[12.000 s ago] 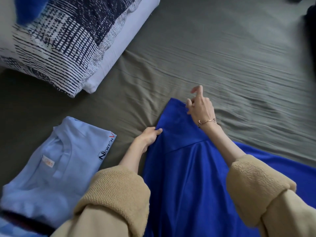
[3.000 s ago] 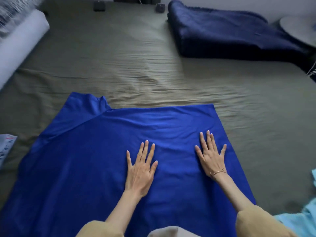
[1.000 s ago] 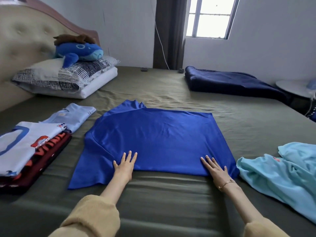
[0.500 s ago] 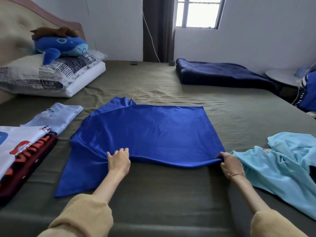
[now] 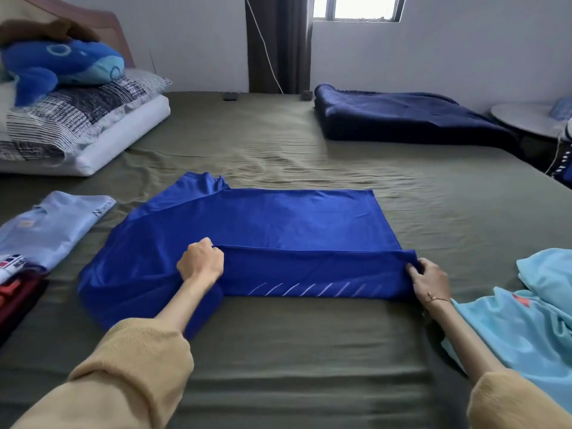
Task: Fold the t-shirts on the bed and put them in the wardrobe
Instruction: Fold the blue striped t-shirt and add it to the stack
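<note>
— Any text to read here?
— Only on the folded light blue t-shirt point(image 5: 52, 224) at the left: dark letters near its corner, starting with "N", rest too blurred.
— And on the stack point(image 5: 12, 267) just before it?
— A small red and blue label, not readable. Nothing else.

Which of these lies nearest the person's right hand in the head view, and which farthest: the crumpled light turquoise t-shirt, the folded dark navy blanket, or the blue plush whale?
From the right hand, which grips the royal blue t-shirt:
1. Crumpled light turquoise t-shirt, just right of it.
2. Folded dark navy blanket, across the bed, far right.
3. Blue plush whale, on the pillows, far left.
</note>
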### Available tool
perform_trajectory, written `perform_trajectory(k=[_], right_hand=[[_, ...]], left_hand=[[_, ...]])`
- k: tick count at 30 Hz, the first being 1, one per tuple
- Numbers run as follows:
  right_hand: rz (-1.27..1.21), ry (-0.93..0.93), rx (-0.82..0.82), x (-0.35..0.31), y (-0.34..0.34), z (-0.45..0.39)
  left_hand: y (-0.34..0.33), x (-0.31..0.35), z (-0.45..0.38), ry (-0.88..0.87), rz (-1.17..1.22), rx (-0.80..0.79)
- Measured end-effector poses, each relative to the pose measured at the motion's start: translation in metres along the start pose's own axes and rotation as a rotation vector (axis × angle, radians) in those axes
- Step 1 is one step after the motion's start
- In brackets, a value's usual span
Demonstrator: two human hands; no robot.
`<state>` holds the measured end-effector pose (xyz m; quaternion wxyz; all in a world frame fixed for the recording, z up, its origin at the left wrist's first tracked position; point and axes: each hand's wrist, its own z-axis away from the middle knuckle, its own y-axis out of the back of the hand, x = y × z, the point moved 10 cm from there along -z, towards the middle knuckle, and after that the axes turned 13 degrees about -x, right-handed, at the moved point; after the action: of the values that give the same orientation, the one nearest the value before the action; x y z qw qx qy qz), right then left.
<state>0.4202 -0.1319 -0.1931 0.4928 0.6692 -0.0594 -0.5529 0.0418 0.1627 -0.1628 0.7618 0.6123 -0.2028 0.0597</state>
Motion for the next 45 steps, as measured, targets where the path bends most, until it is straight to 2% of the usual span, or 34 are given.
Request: perform_trajectory(k=[6, 11, 14, 17, 19, 26, 30, 33, 37, 43, 45], right_hand=[[0.054, -0.022, 0.019, -0.004, -0.007, -0.032], [0.166, -0.065, 0.16, -0.005, -0.004, -0.03], [0.279, -0.014, 0.264, -0.02, -0.004, -0.018], [0.483, 0.082, 0.297, -0.044, -0.017, -0.008], [0.521, 0.175, 0.228, -0.066, -0.036, -0.001], [0.403, 0.593, -0.276, -0.167, -0.151, 0.049], [0.381, 0.719, -0.437, -0.213, -0.205, 0.082], [0.403, 0.825, -0.481, -0.246, -0.235, 0.104], [0.535, 1.135, -0.434, -0.278, -0.258, 0.137], [0.58, 1.398, -0.488, -0.312, -0.29, 0.17], [0.523, 1.379, -0.506, -0.326, -0.296, 0.165]], left_hand=[[-0.014, 0.001, -0.037, 0.07, 0.021, 0.002], [-0.031, 0.005, -0.043, 0.047, -0.072, 0.027], [-0.033, 0.007, -0.04, -0.001, -0.069, 0.063], [-0.03, 0.004, -0.036, -0.039, -0.029, 0.065], [-0.027, 0.001, -0.034, -0.075, -0.012, 0.059], [0.001, -0.064, -0.022, -0.067, 0.083, 0.067], [0.023, -0.113, -0.018, -0.121, 0.066, 0.111], [0.04, -0.157, -0.016, -0.18, 0.14, 0.099], [0.043, -0.191, -0.01, -0.263, 0.299, -0.022], [0.045, -0.201, -0.016, -0.333, 0.235, -0.024], [0.049, -0.195, -0.02, -0.327, 0.18, 0.022]])
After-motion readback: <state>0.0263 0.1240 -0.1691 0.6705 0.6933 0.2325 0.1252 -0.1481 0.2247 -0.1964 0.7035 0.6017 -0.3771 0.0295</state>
